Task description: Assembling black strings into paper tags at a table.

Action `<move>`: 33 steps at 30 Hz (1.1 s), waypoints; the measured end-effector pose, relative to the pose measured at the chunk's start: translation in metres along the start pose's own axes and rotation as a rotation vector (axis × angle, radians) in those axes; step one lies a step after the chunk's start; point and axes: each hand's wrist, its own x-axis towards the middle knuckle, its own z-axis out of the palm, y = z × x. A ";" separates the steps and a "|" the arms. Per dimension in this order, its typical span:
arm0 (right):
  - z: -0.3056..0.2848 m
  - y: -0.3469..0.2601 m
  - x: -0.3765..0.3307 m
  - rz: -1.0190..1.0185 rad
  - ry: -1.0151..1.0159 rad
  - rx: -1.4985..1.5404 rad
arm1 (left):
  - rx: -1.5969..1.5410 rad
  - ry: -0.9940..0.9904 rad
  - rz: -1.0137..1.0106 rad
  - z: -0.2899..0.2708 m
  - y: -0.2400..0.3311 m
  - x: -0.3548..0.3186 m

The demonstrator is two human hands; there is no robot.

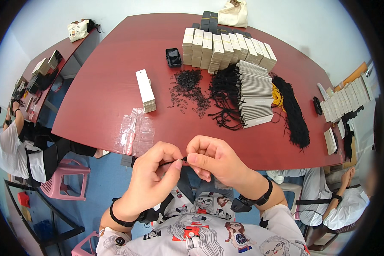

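My left hand [151, 177] and my right hand [213, 160] meet just in front of the red table's near edge [260, 155]. Both pinch a thin black cord [175, 162] between thumb and forefinger, the fingertips touching. A small dark piece [184, 158] shows where the fingers meet; I cannot tell what it is. Each wrist wears a black band.
On the table lie clear plastic bags [134, 132], a stack of white tags [146, 91], scattered small black pins [187, 91], black cords [224, 96], fanned tag rows [254, 94], a black tray [173, 57]. People sit at left [13, 149] and right [341, 200]; a pink stool [68, 177] stands left.
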 end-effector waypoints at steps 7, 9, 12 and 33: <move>-0.003 0.000 -0.001 -0.002 -0.088 0.128 | 0.001 0.060 0.003 0.002 -0.003 -0.003; -0.004 0.000 -0.001 0.026 -0.137 0.227 | 0.064 0.065 0.038 0.002 0.002 -0.004; 0.001 0.000 -0.001 0.048 -0.208 0.359 | 0.158 0.092 0.114 0.001 0.005 -0.005; 0.021 0.011 0.008 -0.148 -0.061 -0.268 | 0.462 0.232 0.409 -0.016 -0.013 -0.021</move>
